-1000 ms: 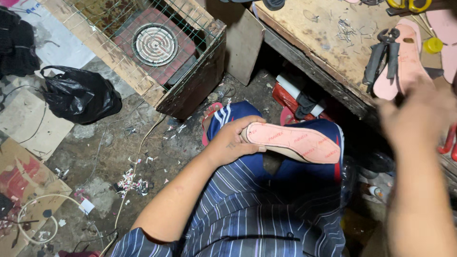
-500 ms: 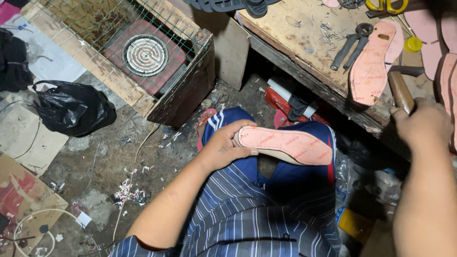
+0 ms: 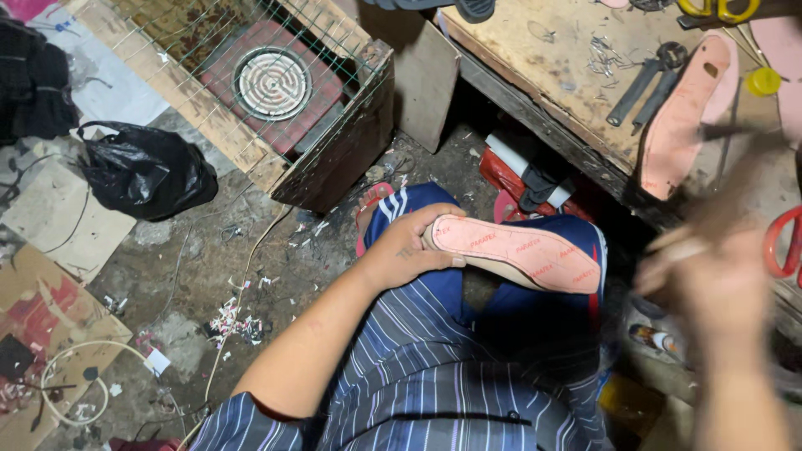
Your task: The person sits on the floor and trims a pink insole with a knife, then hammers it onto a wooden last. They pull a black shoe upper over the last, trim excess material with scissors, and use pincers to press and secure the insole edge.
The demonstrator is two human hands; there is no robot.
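Grip: left hand (image 3: 407,250) is closing thumb and fingers around the heel end of a pink insole (image 3: 516,255), pinning it flat on the lap; right hand (image 3: 710,288) is blurring in motion, and I cannot tell how far it is closed, though a thin stick-like handle seems to be poking out of it.

Where the insole is: it is lying lengthwise across the blue-clad knee, toe pointing toward the workbench (image 3: 576,92), well below the bench's near edge.

How it will handle: judging by its thin, flat profile, the insole is looking light and bendy, likely to flop if lifted by 1 tip; holding it at the heel with the thumb on top, as now, is looking like the steadier grasp.

Count of insoles: 1 on the lap, 1 more pink insole on the bench (image 3: 681,117) near its right edge, and part of another pale pink piece at the far right corner.

Other things: 1 pair of dark pliers (image 3: 643,83) is lying on the bench beside the second insole; 1 coil stove (image 3: 271,83) is sitting in a wire-covered wooden box; 1 black plastic bag (image 3: 146,171) is resting on the floor.
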